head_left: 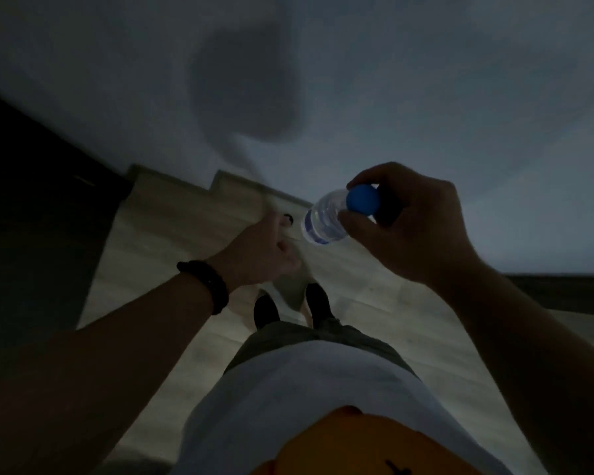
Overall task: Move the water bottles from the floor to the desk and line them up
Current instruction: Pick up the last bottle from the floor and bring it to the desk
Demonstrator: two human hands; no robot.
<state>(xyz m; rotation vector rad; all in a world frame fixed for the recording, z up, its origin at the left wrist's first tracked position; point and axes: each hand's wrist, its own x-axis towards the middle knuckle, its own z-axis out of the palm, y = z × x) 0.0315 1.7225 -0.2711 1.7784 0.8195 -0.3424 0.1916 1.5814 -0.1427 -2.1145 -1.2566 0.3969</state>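
Below the right hand (413, 225) grip, apparently, hangs the bottle (324, 221).

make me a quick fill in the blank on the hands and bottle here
1. The water bottle has a cap coloured ___.
2. The hand gripping the water bottle near its cap is the person's ___ one.
3. The black wristband sits on the person's ___ wrist.

Missing words: blue; right; left
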